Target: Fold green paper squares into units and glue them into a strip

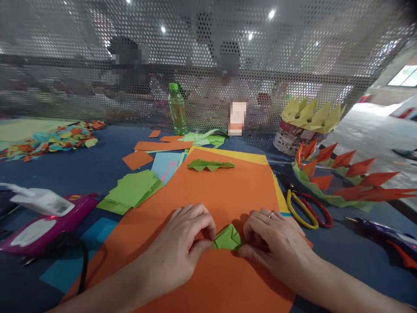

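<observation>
A small folded piece of green paper [230,238] lies on a large orange sheet [228,191], its top coming to a peak. My left hand [189,237] pinches its left corner between thumb and fingers. At its right corner, my right hand [272,237], with a ring on one finger, closes thumb and fingers on the paper. Farther up the orange sheet rests a strip of joined green folded paper [211,165]. A stack of green paper squares [132,191] overlaps the sheet's left edge.
Scissors [308,208], a glue gun [387,234] and an orange-pointed paper ring [348,178] lie right. Behind them stands a yellow-topped container [293,134]. A purple power strip [48,224], paper scraps [55,141] and a green bottle [177,111] are left and back, before a perforated panel [208,56].
</observation>
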The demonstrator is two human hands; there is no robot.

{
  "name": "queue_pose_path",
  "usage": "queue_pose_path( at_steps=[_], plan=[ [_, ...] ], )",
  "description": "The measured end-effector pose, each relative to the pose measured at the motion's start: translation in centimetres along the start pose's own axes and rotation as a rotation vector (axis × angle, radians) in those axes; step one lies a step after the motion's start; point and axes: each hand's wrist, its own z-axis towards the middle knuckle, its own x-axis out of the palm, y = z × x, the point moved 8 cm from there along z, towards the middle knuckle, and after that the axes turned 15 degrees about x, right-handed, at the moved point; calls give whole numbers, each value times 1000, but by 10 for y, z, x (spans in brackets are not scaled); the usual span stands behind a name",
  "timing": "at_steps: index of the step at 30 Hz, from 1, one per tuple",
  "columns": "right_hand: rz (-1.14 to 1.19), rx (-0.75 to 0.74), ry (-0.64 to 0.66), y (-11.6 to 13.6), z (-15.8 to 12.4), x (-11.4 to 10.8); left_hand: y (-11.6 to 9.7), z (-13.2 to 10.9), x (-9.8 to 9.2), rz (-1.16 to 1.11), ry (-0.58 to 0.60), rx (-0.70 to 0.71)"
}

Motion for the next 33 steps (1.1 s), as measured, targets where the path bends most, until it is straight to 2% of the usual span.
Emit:
queue_pose_path(
  at_steps=[4,13,25,33],
  plan=[
    [19,12,47,-3,0,1,3,-1,-1,-32,-8,0],
    [45,-9,8,0,1,-3,11,-5,-7,-103,-96,-44],
    [34,-28,2,0,1,-3,-6,2,-5,-134,-30,-17],
    [47,-27,27,0,-1,0,-1,2,-4,-119,-54,-21]
  ],
)
